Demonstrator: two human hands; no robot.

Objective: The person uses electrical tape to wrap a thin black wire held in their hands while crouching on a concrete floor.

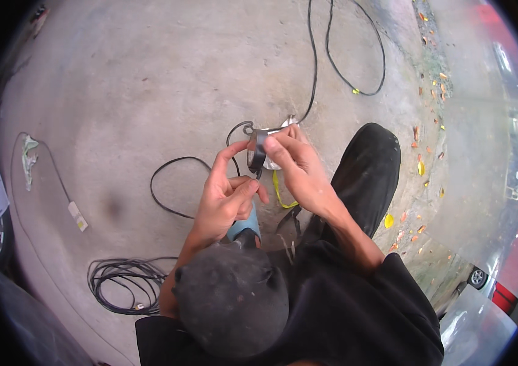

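My right hand (pixel 295 161) is closed, with thumb and fingers pinching a roll of black tape (pixel 257 150) by its side. My left hand (pixel 229 201) is beside the roll; its index finger reaches up to the roll's edge. Left thumb and fingers are pressed together just below, where a short dark strip runs down from the roll. Whether they grip tape or cable is hidden. Behind the hands, a black cable (pixel 175 160) loops over the concrete. Beyond the right hand lies a crumpled, silvery-white sheet (pixel 289 122), partly covered. A yellow strip (pixel 278 190) hangs below the roll.
Coiled black cable (pixel 126 287) lies at lower left. Further left are a white power strip (pixel 78 216) and a pale rag (pixel 29 161). Another cable loop (pixel 384 64) is at the far right. A light blue object (pixel 245 224) shows under my left hand. Car wheels edge both sides.
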